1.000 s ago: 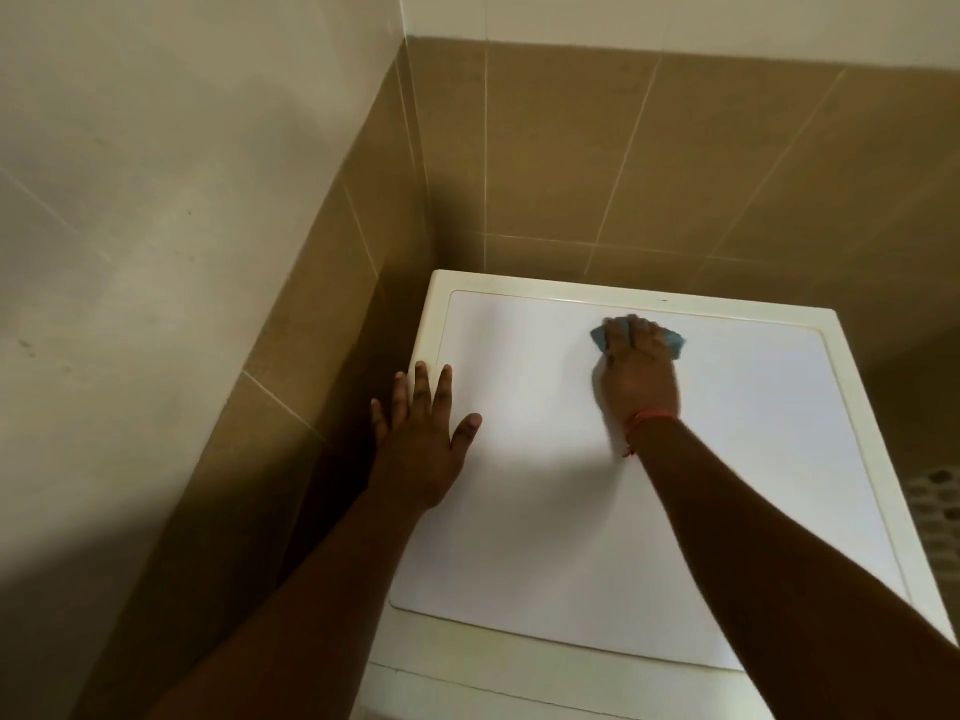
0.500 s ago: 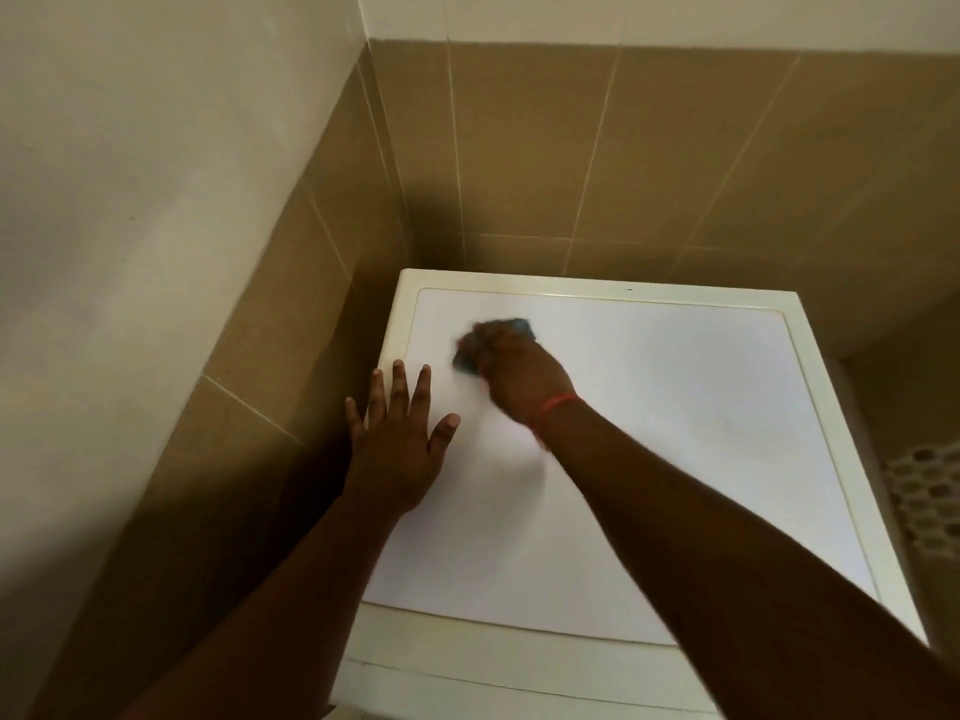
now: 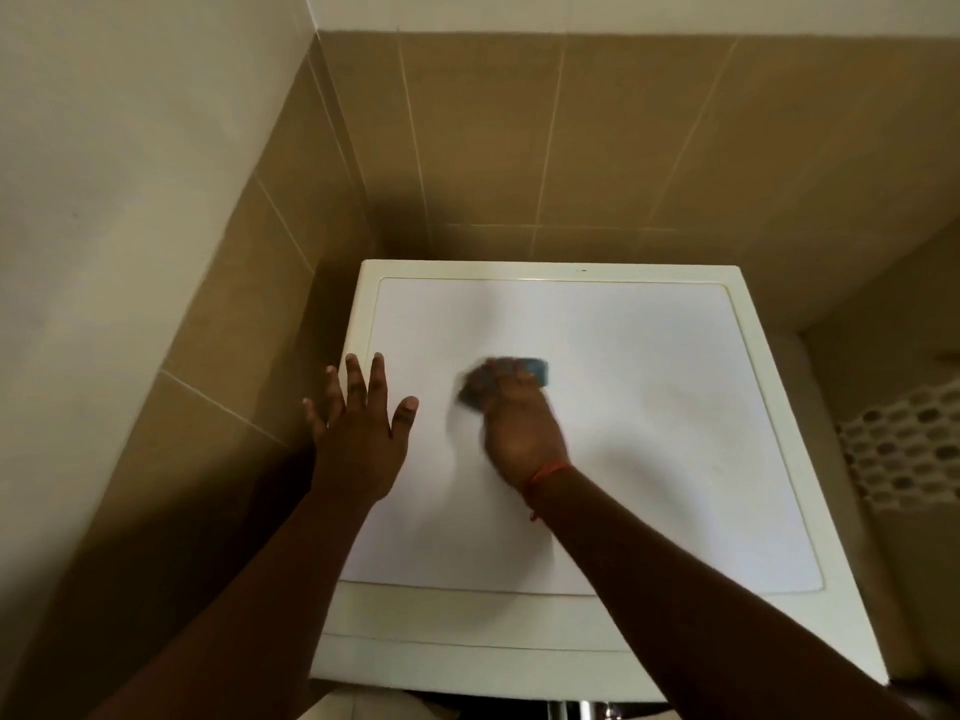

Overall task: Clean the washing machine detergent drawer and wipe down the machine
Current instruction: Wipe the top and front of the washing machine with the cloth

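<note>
Washing machine top (image 3: pixel 649 459) sitting in tiled corner: tiled wall (image 3: pixel 519 148) beyond fingertips, side wall (image 3: pixel 156 200) tight against machine's left edge. Broad white panel lying open right of right hand, up to cream rim. Left hand (image 3: pixel 358 439) lying flat over left rim, fingers (image 3: pixel 376 376) straight, spread, grasping nothing. Right hand (image 3: pixel 519 433), blurred, fingers curling over blue cloth (image 3: pixel 535 368), pressing it on panel, just right of left hand. Perforated basket (image 3: pixel 904 449) standing beyond right edge.

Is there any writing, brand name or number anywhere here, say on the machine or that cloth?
None can be read.
Machine top: plain white, no lettering; one tiny dark mark at its back rim, too small to read.
Cloth under the right hand: blurred, no print visible.
Wall tiles: blank.
</note>
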Motion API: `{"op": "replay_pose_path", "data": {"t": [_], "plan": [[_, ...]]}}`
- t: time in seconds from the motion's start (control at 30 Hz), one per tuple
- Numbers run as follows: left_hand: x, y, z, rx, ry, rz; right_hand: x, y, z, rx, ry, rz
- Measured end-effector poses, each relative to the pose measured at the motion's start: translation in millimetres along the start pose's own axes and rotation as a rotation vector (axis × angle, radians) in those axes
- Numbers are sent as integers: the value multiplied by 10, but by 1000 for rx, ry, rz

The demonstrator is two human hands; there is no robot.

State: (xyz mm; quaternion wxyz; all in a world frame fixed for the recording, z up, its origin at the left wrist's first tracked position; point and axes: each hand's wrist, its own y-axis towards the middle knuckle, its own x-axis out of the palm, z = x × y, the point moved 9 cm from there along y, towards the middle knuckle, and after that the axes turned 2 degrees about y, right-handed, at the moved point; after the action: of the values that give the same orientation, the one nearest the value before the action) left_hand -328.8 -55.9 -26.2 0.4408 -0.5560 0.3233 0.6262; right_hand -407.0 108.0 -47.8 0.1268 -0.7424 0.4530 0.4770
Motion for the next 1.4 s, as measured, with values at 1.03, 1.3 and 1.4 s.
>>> {"op": "replay_pose_path", "data": {"t": [1.03,1.3,1.4], "plan": [[-43,-1524,-245,-306,-56,-67,509,-400,-918,-407,7,-382],[-29,-1681,-11,-333,-128,-58,44,-1493,-725,-418,36,-275],[-26,-1640,197,-306,-137,-53,-353,-1614,-167,-31,44,-111]]}}
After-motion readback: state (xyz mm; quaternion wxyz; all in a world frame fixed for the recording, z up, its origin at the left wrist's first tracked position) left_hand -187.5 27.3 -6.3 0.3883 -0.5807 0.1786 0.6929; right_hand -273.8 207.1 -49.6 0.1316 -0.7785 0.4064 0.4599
